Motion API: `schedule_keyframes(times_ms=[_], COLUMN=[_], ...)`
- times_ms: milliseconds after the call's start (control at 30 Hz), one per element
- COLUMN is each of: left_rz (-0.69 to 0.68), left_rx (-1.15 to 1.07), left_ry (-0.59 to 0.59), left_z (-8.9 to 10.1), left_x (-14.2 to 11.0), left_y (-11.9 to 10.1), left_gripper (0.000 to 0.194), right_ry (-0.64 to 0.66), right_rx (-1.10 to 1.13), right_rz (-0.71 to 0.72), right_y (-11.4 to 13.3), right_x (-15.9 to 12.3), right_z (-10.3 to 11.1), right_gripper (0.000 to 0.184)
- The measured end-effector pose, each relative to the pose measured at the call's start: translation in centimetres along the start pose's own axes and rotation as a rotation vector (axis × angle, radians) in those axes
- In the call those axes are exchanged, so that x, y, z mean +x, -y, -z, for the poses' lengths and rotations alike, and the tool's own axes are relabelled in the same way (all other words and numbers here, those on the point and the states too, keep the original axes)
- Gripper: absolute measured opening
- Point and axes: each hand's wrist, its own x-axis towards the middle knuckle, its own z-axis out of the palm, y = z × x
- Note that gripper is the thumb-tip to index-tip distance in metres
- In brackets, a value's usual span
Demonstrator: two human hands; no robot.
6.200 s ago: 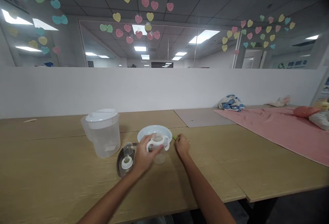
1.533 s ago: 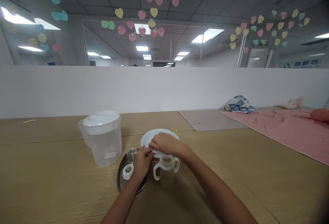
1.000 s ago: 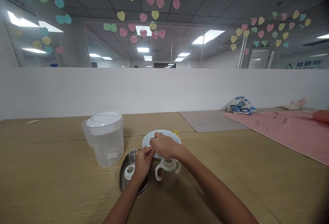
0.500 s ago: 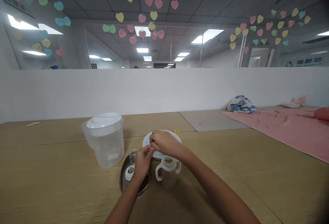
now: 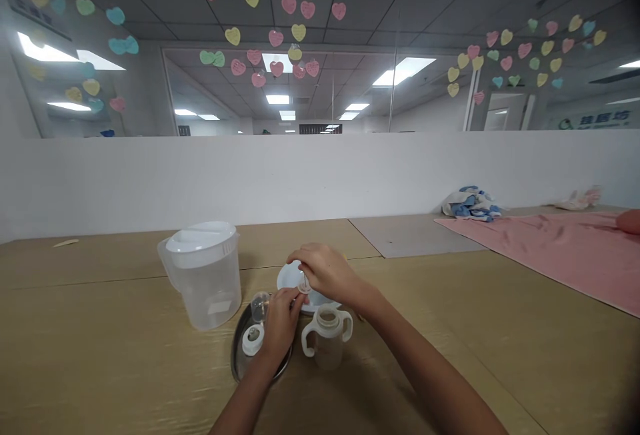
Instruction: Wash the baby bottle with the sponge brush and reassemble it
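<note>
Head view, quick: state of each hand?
Left hand: curled beside the small clear piece; grip cannot be told.
Right hand: closed, pinching the small clear piece.

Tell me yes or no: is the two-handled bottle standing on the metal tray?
No, the two-handled bottle stands on the wooden table beside the metal tray, not on it.

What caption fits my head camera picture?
Left hand and right hand hold a small clear part above a round white plate.

Our right hand pinches a small clear plastic piece above a round white plate; our left hand sits just below it, over a round steel tray.
</note>
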Motion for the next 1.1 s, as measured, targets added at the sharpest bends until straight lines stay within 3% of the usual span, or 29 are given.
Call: schedule_keyframes(times_ms=[333, 667, 867, 967, 1033, 1100], left_rz=[0.006, -0.058, -0.059, -0.06, -0.066, -0.07], left_rx=[0.066, 0.154, 0.142, 0.147, 0.151, 0.151], left_ry=[0.005, -0.042, -0.037, -0.028, -0.015, -0.002], left_z=[-0.3, -1.1, -1.1, -0.9, -0.7, -0.6], left_x=[0.1, -0.2, -0.2, -0.2, -0.3, -0.3], left_y=[-0.1, -0.1, 0.0, -0.2, -0.4, -0.6], left_gripper=[0.034, 0.023, 0.022, 0.024, 0.026, 0.026], right_ry=[-0.167, -0.315, -0.536, -0.644, -0.618, -0.63], right_rx=[0.048, 0.061, 0.056, 0.085, 0.119, 0.166], right_rz=[0.04, 0.049, -0.022, -0.098, -0.184, -0.365], right_y=[0.2, 0.8, 1.1, -0.6, -3.1, -6.3], right_x=[-0.3, -0.7, -1.0, -1.0, -0.9, -0.7], right_z=[1.4, 2.6, 4.5, 5.5, 5.4, 4.4], right_gripper=[0.034, 0.028, 0.021, 0.017, 0.015, 0.016])
